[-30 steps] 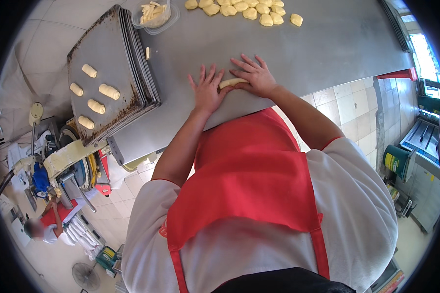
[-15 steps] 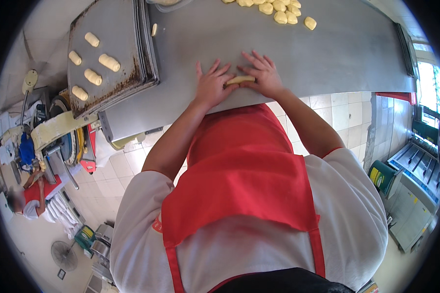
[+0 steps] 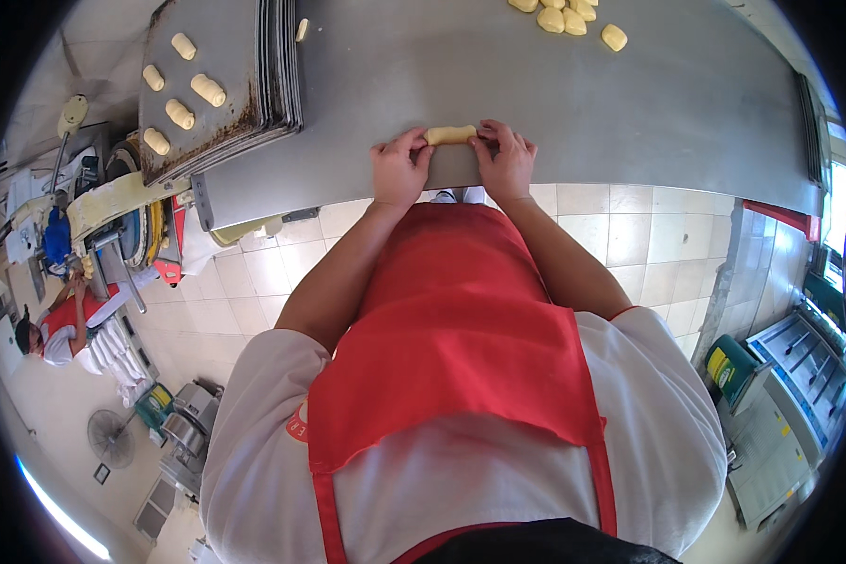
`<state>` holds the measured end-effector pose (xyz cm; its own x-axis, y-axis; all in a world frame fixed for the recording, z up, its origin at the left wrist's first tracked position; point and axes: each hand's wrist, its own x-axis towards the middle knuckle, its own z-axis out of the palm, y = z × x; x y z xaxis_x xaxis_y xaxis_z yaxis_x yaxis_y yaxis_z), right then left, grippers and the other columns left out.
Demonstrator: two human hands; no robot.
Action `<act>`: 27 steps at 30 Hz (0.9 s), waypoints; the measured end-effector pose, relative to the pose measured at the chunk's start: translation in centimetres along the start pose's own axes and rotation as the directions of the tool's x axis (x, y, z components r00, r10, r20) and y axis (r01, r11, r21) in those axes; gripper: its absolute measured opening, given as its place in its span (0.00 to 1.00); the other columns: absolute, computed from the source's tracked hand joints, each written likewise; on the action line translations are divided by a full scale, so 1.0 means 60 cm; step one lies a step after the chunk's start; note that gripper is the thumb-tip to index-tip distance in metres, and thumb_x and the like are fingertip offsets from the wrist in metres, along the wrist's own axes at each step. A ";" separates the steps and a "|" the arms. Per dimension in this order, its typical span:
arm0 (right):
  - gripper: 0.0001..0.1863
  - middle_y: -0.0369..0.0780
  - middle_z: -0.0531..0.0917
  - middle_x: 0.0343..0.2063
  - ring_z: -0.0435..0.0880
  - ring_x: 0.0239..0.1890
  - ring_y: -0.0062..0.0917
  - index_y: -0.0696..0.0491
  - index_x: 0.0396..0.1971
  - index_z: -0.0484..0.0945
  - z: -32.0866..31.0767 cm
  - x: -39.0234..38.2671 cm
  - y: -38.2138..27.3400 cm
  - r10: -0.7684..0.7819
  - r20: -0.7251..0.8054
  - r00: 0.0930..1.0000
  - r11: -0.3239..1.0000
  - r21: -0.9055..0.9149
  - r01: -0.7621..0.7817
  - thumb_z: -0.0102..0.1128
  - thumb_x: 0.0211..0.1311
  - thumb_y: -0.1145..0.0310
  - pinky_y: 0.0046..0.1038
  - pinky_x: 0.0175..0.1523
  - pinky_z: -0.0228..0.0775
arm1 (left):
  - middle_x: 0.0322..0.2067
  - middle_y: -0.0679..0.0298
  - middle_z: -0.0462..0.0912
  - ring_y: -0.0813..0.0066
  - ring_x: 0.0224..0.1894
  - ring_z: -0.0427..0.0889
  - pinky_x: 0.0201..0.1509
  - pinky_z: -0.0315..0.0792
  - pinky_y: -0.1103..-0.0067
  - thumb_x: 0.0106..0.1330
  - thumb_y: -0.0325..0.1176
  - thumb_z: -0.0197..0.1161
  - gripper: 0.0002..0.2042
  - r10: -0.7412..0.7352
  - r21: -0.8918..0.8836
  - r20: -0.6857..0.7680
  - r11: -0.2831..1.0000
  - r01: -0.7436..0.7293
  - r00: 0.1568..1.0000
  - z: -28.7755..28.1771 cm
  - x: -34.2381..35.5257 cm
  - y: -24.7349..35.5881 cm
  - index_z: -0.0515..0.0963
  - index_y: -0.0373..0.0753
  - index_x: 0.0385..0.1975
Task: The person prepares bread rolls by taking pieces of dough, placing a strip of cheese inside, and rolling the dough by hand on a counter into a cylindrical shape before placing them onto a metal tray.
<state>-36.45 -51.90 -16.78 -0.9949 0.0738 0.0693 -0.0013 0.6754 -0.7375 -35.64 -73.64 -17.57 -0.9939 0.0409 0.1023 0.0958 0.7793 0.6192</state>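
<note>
A pale yellow rolled piece of dough (image 3: 450,135) lies crosswise between my hands, close to the front edge of the metal table (image 3: 573,122). My left hand (image 3: 401,167) pinches its left end between thumb and fingers. At the other end, my right hand (image 3: 506,162) has its fingers and thumb closed on the dough. The roll's middle shows bare between the fingertips. Toward the far side of the table sits a group of dough balls (image 3: 573,21), with one dough ball (image 3: 614,38) a little apart to the right.
Stacked baking trays (image 3: 226,66) stand at the table's left end, with several short dough rolls (image 3: 208,90) on the top one. A small dough scrap (image 3: 303,29) lies beside the stack. Farther left, a co-worker in a red apron (image 3: 63,318) works near machinery.
My fingers, spread forward over the dough before, are now drawn in and gripping its two ends. The roll shows longer and more exposed. The whole view has shifted slightly.
</note>
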 end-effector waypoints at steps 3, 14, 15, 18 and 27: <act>0.21 0.33 0.91 0.49 0.85 0.54 0.31 0.44 0.59 0.83 -0.041 0.007 0.011 -0.116 0.123 0.986 0.971 -0.197 0.139 0.73 0.67 0.61 0.40 0.66 0.65 | 0.47 0.58 0.90 0.62 0.50 0.89 0.55 0.78 0.65 0.64 0.35 0.78 0.29 0.061 0.139 0.109 0.987 -0.076 0.992 -0.028 0.017 0.024 0.78 0.43 0.65; 0.33 0.46 0.89 0.48 0.88 0.48 0.39 0.51 0.70 0.77 -0.041 0.140 -0.169 -0.522 0.230 0.821 0.825 0.381 0.418 0.71 0.64 0.76 0.38 0.55 0.80 | 0.60 0.57 0.85 0.64 0.56 0.86 0.56 0.80 0.70 0.61 0.27 0.76 0.42 0.059 -0.427 0.404 0.895 0.131 0.913 -0.258 0.167 0.058 0.67 0.43 0.78; 0.32 0.45 0.89 0.46 0.88 0.45 0.36 0.52 0.69 0.78 -0.052 0.151 -0.236 -0.539 0.171 0.825 0.788 0.448 0.422 0.72 0.64 0.76 0.35 0.51 0.81 | 0.63 0.57 0.83 0.65 0.59 0.84 0.57 0.78 0.71 0.61 0.27 0.76 0.42 0.146 -0.425 0.255 0.905 -0.025 0.956 -0.351 0.178 0.077 0.66 0.44 0.79; 0.30 0.42 0.88 0.42 0.85 0.40 0.28 0.52 0.67 0.82 -0.047 0.225 -0.490 -0.722 -0.189 0.666 0.537 0.454 0.711 0.75 0.64 0.75 0.29 0.45 0.78 | 0.72 0.51 0.74 0.63 0.68 0.77 0.64 0.73 0.71 0.63 0.32 0.76 0.44 0.333 -0.561 -0.379 0.659 -0.501 0.863 -0.573 0.170 0.109 0.63 0.44 0.80; 0.36 0.46 0.85 0.50 0.88 0.46 0.37 0.53 0.71 0.77 0.277 0.423 -0.573 -0.531 0.138 0.836 0.847 0.071 0.527 0.78 0.63 0.64 0.38 0.52 0.82 | 0.73 0.50 0.71 0.59 0.71 0.74 0.70 0.69 0.66 0.63 0.50 0.73 0.44 -0.077 -0.588 -0.575 0.731 -0.346 0.814 -0.665 0.028 -0.147 0.66 0.32 0.76</act>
<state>-63.31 -85.47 -0.84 -0.8450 -0.3982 0.3571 -0.5322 0.5592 -0.6357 -35.96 -105.38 8.22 -0.7853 -0.3867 0.4835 0.4460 0.1882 0.8750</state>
